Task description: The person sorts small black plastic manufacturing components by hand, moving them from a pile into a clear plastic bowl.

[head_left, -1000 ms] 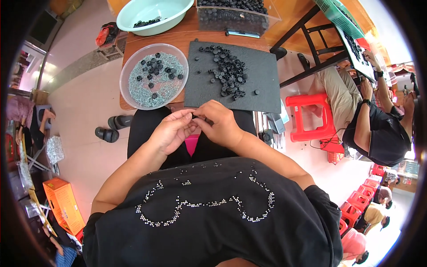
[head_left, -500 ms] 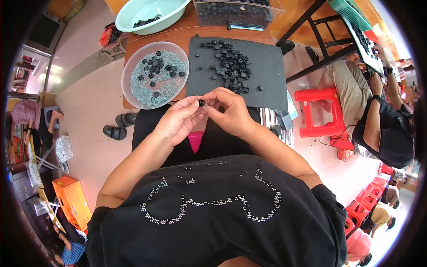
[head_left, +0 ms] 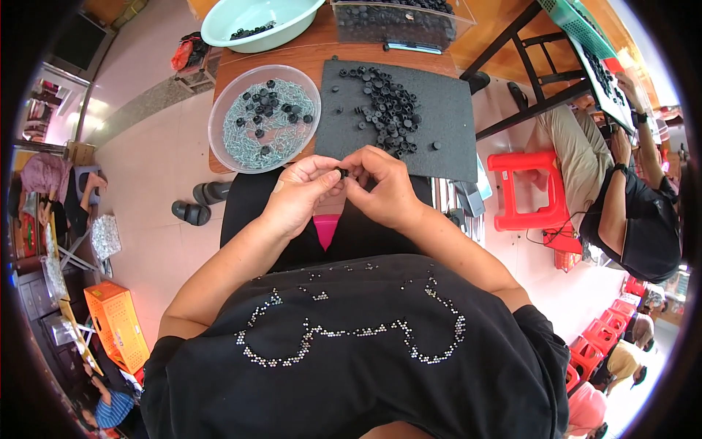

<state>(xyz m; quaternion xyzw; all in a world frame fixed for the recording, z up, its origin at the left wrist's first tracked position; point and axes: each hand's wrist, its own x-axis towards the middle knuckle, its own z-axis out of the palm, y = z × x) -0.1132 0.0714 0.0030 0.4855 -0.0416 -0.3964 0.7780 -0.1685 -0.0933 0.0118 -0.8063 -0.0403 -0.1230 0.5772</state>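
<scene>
My left hand [head_left: 298, 196] and my right hand [head_left: 384, 189] meet over my lap, just in front of the table edge. Together their fingertips pinch one small black round part [head_left: 343, 173]. Right beyond them lies a dark foam mat [head_left: 446, 132] with a heap of several black round parts [head_left: 386, 113] on it. To the left of the mat stands a clear round bowl [head_left: 221, 117] with small pale metal pieces and several black parts in it.
A pale green basin [head_left: 219, 25] and a clear box of black parts [head_left: 395, 18] stand at the table's far side. A red stool [head_left: 526, 186] and a seated person [head_left: 629, 205] are to my right. Black sandals [head_left: 196, 203] lie on the floor at left.
Both hands stay joined on the small black part. The view has shifted a little, with the hands now nearer the mat's front edge.
</scene>
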